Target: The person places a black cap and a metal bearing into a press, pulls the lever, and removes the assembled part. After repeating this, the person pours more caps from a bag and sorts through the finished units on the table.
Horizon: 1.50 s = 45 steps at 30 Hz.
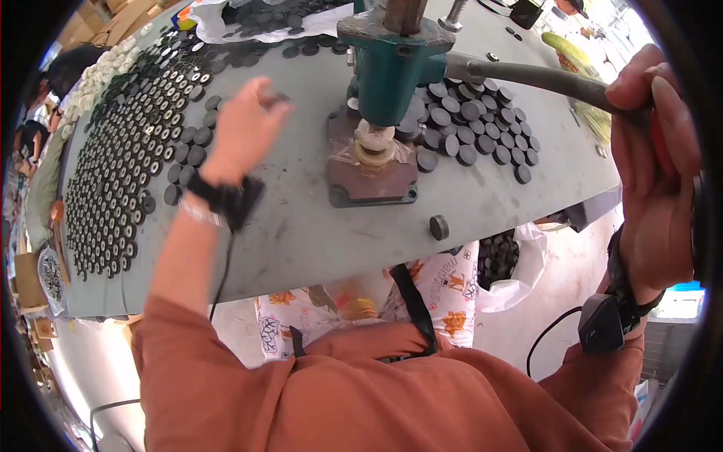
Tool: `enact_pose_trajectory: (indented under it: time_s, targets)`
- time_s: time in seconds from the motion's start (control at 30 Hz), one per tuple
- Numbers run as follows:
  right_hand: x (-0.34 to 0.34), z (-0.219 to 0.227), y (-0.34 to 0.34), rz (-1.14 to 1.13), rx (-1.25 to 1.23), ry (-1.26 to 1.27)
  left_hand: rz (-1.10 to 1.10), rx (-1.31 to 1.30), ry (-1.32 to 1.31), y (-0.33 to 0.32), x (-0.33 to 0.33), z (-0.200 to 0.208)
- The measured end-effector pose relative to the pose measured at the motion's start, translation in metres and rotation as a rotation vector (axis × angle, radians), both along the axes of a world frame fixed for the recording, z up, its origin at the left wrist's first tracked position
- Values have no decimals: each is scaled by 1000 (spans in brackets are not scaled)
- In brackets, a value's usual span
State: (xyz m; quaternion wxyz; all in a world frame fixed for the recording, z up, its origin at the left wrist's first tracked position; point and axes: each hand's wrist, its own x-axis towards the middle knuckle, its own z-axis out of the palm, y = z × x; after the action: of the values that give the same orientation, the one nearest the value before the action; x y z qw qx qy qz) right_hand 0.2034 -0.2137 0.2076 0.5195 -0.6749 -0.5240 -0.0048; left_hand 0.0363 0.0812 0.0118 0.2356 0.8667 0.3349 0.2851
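A green hand press point(393, 75) stands on the grey table, with a pale round die stack point(374, 143) under its ram. My right hand point(651, 128) is wrapped round the end of the press's long lever point(542, 77), and some red shows between the fingers. Slightly blurred, my left hand point(247, 129) is over the table left of the press. Its thumb and fingers pinch a dark round cap point(280, 98), partly hidden by the fingers. Beside that hand lie loose black caps point(197, 155) and many rows of caps with metal ring centres point(128, 177).
Plain black caps point(482, 124) lie heaped right of the press, and a single cap point(439, 227) is near the front edge. An open white bag of black pieces point(263, 22) sits at the back. Below the table is another filled bag point(498, 260). Green vegetables point(568, 51) lie far right.
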Motion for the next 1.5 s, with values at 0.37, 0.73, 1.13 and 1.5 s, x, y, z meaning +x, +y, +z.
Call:
enact_pose_trajectory:
  time_s: [0.37, 0.73, 1.13, 1.5]
  targets:
    - [-9, -14, 9, 57, 164, -151, -18, -44, -13, -117, 16, -6]
    - [16, -26, -10, 61, 81, -248, -88, -246, -194, -117, 41, -9]
    - [-59, -88, -31, 99, 53, -294, -29, -70, -242, -116, 24, -20]
    - [-56, -135, -30, 44, 218, -439, -345, 117, -11, -227, 23, -15]
